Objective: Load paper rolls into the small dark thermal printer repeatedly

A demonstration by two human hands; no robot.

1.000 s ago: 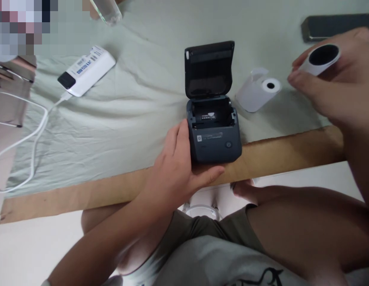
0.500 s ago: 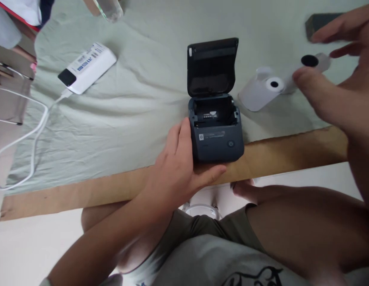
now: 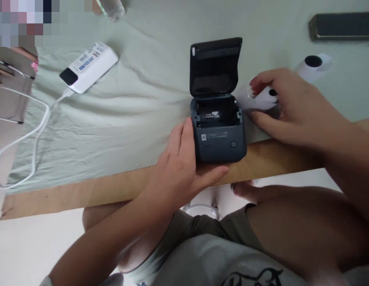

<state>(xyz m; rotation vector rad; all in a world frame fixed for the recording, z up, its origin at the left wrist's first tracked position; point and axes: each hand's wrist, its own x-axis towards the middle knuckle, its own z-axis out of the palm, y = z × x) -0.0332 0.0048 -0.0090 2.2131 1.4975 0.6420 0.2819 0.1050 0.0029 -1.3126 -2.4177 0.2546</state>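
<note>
A dark label printer (image 3: 216, 145) sits at the table's front edge with its lid (image 3: 214, 67) raised and its roll compartment (image 3: 214, 111) holding no roll. My left hand (image 3: 180, 163) grips the printer, fingers along its left side and thumb under its front edge. Just right of the printer, my right hand (image 3: 288, 105) has thumb and fingers around a small white paper roll (image 3: 260, 101) with a dark core, partly hidden by the fingers. Behind that hand lies a second white paper roll (image 3: 317, 65) with a wider dark core and a loose end.
A white power bank (image 3: 92, 67) with a plugged-in white cable (image 3: 43, 127) lies at left. A dark oblong object (image 3: 342, 27) is at the far right, and a clear container (image 3: 113, 10) at the back. Wooden edging (image 3: 83, 192) runs along the front of the green cloth (image 3: 142, 99).
My right hand has come left and down from the far right and closed around the smaller paper roll. My left hand stays on the printer.
</note>
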